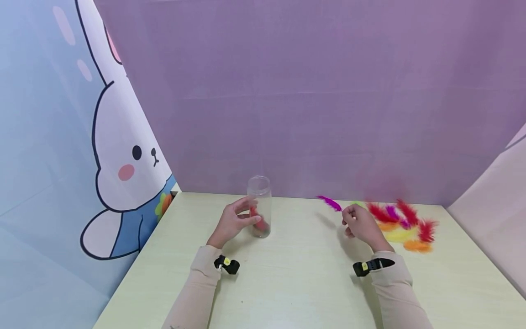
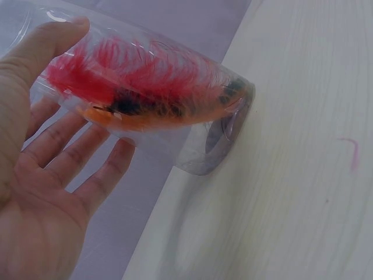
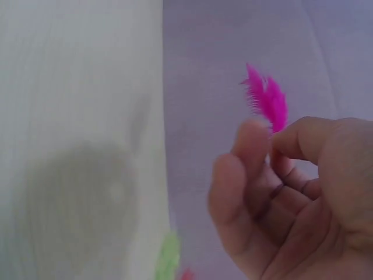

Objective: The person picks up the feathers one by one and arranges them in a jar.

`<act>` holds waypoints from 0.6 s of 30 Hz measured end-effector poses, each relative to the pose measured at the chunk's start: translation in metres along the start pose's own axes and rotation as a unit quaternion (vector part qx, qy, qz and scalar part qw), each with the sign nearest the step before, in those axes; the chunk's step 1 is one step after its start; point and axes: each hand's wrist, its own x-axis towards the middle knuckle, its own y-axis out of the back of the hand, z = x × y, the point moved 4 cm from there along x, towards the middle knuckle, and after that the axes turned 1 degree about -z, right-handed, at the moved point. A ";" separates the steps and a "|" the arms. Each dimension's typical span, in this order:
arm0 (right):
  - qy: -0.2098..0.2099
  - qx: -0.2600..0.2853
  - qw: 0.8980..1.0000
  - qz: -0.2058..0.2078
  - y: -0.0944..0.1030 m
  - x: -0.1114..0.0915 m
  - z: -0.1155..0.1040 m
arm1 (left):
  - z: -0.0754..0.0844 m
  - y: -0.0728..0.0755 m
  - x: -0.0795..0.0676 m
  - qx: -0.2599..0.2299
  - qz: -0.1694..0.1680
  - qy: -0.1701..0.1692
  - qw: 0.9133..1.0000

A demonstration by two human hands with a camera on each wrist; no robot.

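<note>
A clear, open-topped jar [image 1: 265, 205] stands upright on the table, with red and orange feathers [image 2: 157, 87] inside it. My left hand [image 1: 234, 220] holds the jar from its left side, thumb in front and fingers curved around behind. Above the table to the right, my right hand [image 1: 361, 224] pinches a magenta feather [image 1: 330, 203] between thumb and forefinger. Its fluffy end points up and left in the head view. In the right wrist view the same feather [image 3: 273, 105] sticks out past the fingertips.
Right of my right hand, several loose feathers [image 1: 417, 235] in red, orange, yellow and magenta lie on the pale table [image 1: 296, 283]. A purple cloth [image 1: 312, 100] hangs behind the table, and a rabbit-print cloth [image 1: 123, 137] hangs on the left.
</note>
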 end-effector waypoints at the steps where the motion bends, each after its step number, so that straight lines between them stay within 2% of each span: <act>1: 0.008 -0.002 1.000 0.006 0.001 0.000 -0.003 | 0.000 0.000 0.000 0.001 0.000 0.001 1.000; 8: 0.055 -0.025 0.997 0.044 0.006 -0.002 -0.019 | 0.000 0.000 0.001 0.000 -0.005 -0.002 1.000; 14: 0.103 -0.063 0.989 0.084 0.009 -0.004 -0.027 | -0.001 0.001 0.001 -0.001 -0.008 0.000 1.000; 18: 0.118 -0.075 0.986 0.096 0.010 -0.007 -0.033 | -0.001 0.001 0.001 -0.001 -0.008 0.001 1.000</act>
